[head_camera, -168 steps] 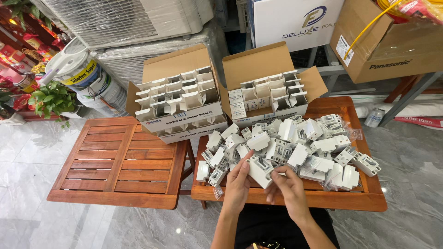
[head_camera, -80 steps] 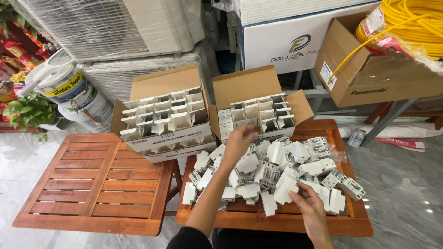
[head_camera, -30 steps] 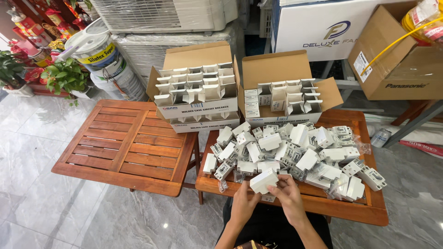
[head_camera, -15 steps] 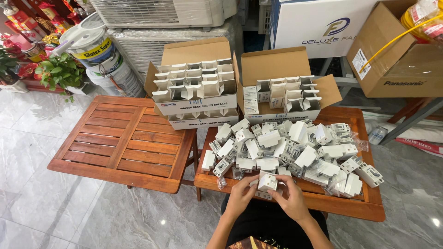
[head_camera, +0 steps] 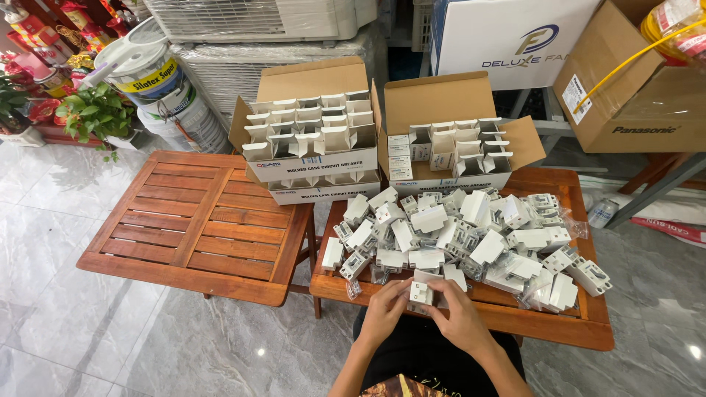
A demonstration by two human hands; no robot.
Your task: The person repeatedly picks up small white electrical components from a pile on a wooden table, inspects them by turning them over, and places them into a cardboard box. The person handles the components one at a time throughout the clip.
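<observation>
Head cam: left hand (head_camera: 384,310) & right hand (head_camera: 462,317) fingers pinch white breaker (head_camera: 421,292).

Slatted wooden table (head_camera: 566,331), heap of white breakers (head_camera: 471,235), two open cardboard boxes (head_camera: 441,140) at its back edge

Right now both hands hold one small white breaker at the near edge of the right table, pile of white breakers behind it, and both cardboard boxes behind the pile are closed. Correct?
Not quite. The head view shows both cardboard boxes open, flaps up: the left box and the right box show white dividers inside. The rest stands: left hand and right hand hold one small white breaker at the right table's near edge, pile of breakers behind.
</observation>
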